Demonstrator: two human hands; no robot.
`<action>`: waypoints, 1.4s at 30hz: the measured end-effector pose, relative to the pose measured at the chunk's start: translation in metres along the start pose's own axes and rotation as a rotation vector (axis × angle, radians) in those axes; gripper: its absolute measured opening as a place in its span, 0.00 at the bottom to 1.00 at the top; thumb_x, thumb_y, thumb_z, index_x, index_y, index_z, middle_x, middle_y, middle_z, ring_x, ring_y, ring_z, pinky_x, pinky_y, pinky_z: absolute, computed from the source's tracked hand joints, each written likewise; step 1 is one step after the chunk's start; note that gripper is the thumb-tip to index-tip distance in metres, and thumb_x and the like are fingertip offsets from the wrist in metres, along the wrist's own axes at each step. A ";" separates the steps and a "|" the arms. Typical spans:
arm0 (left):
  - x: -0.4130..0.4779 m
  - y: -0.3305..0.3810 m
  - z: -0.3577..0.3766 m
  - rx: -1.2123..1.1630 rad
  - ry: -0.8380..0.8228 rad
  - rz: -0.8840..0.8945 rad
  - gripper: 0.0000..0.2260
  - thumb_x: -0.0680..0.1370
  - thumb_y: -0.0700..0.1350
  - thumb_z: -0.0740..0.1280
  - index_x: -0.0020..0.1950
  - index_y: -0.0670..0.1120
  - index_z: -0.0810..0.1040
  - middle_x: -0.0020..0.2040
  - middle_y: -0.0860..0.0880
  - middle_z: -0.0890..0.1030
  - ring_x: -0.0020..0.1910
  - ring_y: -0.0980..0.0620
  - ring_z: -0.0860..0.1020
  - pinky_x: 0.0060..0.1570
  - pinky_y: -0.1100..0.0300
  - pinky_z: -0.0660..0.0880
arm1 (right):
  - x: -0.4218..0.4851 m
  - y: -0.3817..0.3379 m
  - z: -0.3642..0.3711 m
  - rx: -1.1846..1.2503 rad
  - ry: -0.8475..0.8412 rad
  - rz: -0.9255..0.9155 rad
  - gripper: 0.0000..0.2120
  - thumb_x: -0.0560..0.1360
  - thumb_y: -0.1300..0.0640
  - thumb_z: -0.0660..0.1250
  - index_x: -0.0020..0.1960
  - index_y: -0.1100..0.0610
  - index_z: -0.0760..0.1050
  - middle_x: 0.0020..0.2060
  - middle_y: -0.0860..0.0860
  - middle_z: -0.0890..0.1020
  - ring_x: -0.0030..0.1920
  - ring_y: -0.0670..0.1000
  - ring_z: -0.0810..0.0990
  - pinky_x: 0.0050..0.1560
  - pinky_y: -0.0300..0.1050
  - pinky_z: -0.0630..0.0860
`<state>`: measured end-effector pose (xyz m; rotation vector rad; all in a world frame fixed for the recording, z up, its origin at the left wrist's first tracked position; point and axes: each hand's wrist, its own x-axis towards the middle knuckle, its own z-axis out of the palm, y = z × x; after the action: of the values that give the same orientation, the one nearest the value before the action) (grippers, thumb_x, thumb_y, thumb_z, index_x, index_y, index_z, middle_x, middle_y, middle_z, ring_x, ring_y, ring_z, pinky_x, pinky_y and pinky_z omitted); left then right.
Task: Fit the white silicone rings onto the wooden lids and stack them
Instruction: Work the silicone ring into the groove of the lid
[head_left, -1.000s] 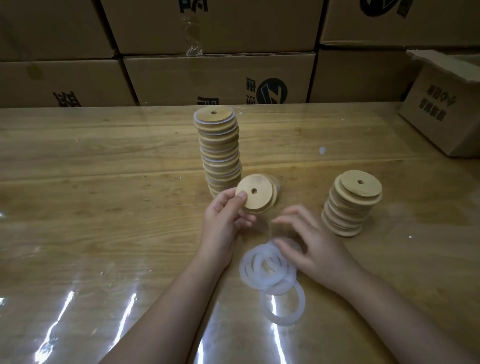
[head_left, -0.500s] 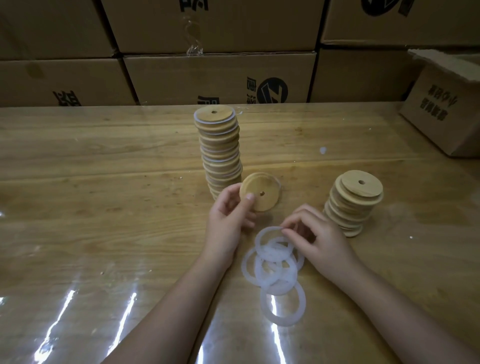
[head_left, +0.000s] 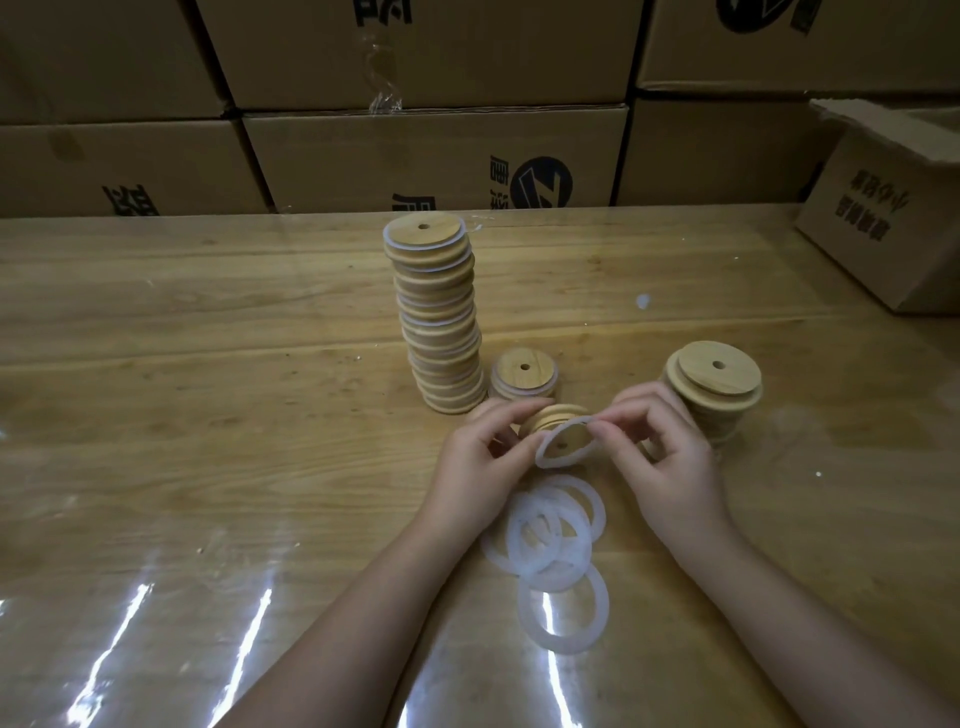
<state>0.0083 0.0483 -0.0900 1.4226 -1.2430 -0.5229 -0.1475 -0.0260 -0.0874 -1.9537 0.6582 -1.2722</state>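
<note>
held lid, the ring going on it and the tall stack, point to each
held lid (head_left: 550, 417), head view, its wooden side edge
ring (head_left: 542, 456), head view, lower-left arc of the band
tall stack (head_left: 441, 332), head view, side, midway up

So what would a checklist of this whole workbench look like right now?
Surface: wooden table under glossy clear sheet, glare streaks.
Job's things: tall stack of ringed round wooden lids; short ringed stack beside it; stack of bare lids at right; loose white silicone rings piled near the person.
Clutter: small white fleck.
Hands: left hand grips one wooden lid; right hand pinches a white ring against it.
Cables: nothing seen.
Surroundings: stacked brown cardboard boxes behind; one open box at right.
</note>
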 end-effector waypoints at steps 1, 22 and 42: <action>0.000 0.000 0.000 0.009 -0.005 0.012 0.14 0.73 0.42 0.72 0.54 0.58 0.79 0.41 0.57 0.77 0.35 0.62 0.71 0.41 0.71 0.69 | 0.000 0.001 0.001 0.003 -0.003 0.002 0.03 0.72 0.59 0.70 0.41 0.54 0.76 0.42 0.49 0.76 0.44 0.45 0.76 0.42 0.35 0.72; -0.003 -0.001 0.004 0.112 0.061 0.033 0.02 0.76 0.45 0.68 0.46 0.52 0.78 0.43 0.56 0.79 0.37 0.58 0.75 0.38 0.68 0.70 | -0.001 0.004 0.003 -0.042 -0.007 0.039 0.06 0.72 0.66 0.69 0.42 0.56 0.77 0.42 0.48 0.78 0.45 0.43 0.77 0.41 0.30 0.71; -0.002 0.001 0.002 0.064 0.108 -0.038 0.03 0.77 0.45 0.68 0.44 0.51 0.79 0.37 0.58 0.80 0.35 0.59 0.75 0.37 0.66 0.71 | 0.001 0.004 0.002 -0.062 -0.015 0.055 0.05 0.73 0.67 0.68 0.42 0.58 0.77 0.43 0.47 0.79 0.45 0.42 0.78 0.41 0.30 0.73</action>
<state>0.0059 0.0496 -0.0904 1.5110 -1.1576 -0.4292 -0.1451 -0.0279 -0.0905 -1.9793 0.7478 -1.2160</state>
